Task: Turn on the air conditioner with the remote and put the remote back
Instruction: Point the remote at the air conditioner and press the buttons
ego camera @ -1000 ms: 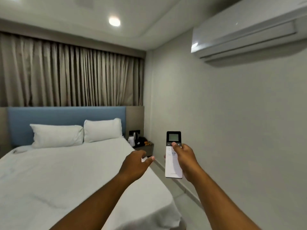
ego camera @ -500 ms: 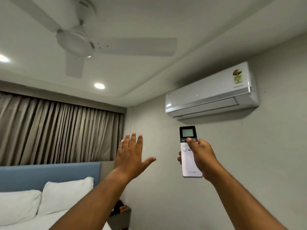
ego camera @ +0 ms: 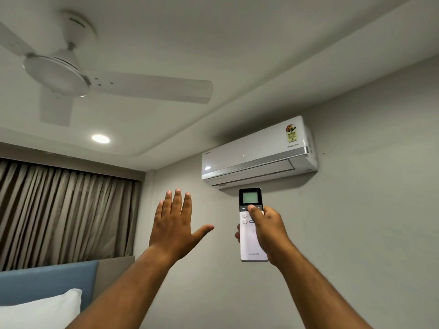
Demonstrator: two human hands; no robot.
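Note:
A white air conditioner [ego camera: 259, 153] hangs high on the right wall, its flap shut. Just below it I hold up a white remote [ego camera: 250, 243] with a dark top and a small grey screen. My right hand [ego camera: 268, 230] is wrapped around the remote, thumb resting on the buttons under the screen. My left hand [ego camera: 174, 224] is raised to the left of the remote, palm forward, fingers spread, holding nothing.
A white ceiling fan [ego camera: 61, 74] hangs at the upper left, not blurred. Brown curtains [ego camera: 64, 210] cover the far wall. A blue headboard [ego camera: 45, 281] and a white pillow [ego camera: 45, 309] show at the lower left.
My view has tilted up from the bed to the ceiling and air conditioner. Both hands rose, the left one opening flat. The remote now sits just under the unit.

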